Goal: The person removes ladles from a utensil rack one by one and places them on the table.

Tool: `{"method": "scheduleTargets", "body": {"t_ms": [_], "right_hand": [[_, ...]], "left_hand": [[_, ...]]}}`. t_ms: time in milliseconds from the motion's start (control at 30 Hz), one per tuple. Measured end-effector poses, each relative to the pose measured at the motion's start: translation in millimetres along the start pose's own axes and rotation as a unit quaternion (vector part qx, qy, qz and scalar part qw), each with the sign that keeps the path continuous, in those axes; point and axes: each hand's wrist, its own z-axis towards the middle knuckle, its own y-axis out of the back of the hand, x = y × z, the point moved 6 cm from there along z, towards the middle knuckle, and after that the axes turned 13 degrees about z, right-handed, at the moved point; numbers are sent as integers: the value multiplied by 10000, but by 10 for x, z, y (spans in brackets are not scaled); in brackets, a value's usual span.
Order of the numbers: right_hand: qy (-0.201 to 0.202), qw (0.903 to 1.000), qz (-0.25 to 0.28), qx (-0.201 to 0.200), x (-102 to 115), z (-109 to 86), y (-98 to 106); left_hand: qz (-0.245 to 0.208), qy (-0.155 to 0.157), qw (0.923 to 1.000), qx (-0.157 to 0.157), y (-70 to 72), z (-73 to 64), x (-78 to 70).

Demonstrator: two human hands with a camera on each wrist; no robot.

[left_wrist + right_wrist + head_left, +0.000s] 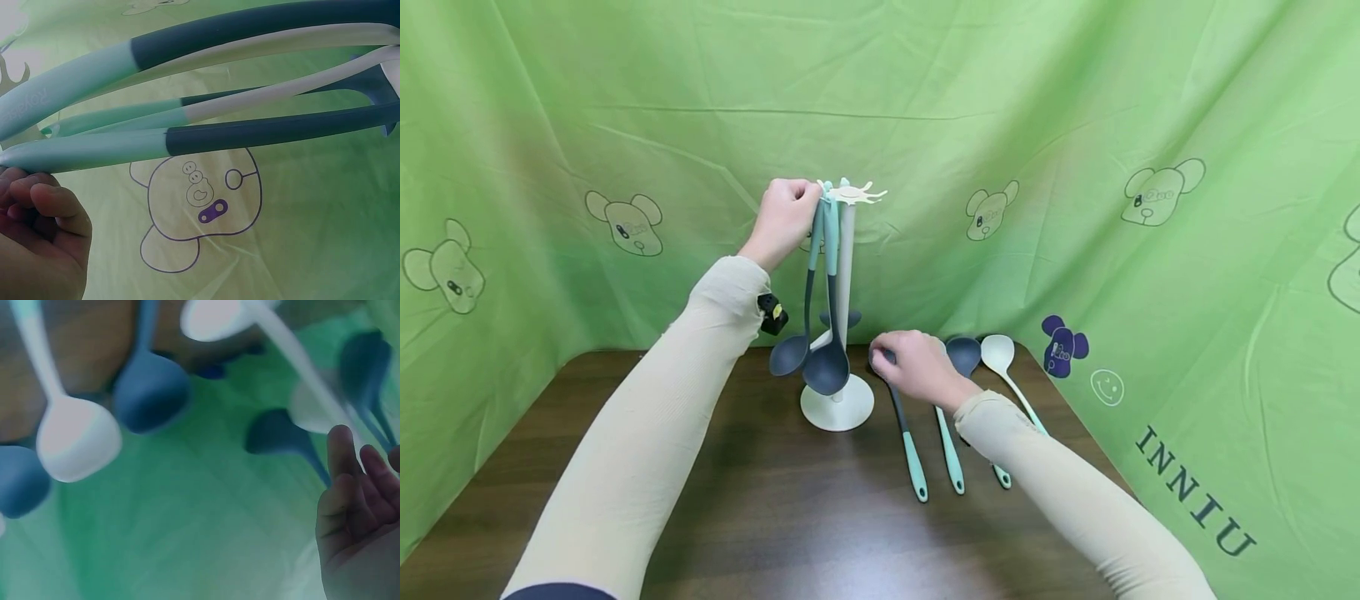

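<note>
My left hand (pixel 786 212) is at the top of a white utensil stand (pixel 837 410), fingers curled at the handle end of a dark ladle (pixel 788 355) with a mint handle. In the left wrist view its fingertips meet the end of the lowest mint handle (pixel 94 150); the grip is partly cut off. Beside it hangs another dark ladle (pixel 826 370). My right hand (pixel 917 362) hovers over utensils lying on the table, its fingers loosely bent around nothing. It covers the upper part of a mint-handled utensil with a white shaft (pixel 951 458).
Right of the stand lie a dark utensil with a mint handle (pixel 915 467), a dark-headed one (pixel 964 353) and a white ladle (pixel 997 352). Another dark head (pixel 852 318) shows behind the pole. A green printed curtain (pixel 925 100) surrounds the brown table (pixel 760 517).
</note>
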Motion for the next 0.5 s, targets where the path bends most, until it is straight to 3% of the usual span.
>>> {"method": "scheduleTargets", "body": {"t_ms": [267,500], "right_hand": [[-85,9959,756,-498,208,275,368],[-236,9848,1267,-1166,282,578,680]], "left_hand": [[-17,14,10000,4,-15,7,2],[-25,-1,10000,3,-13,13,8]]}}
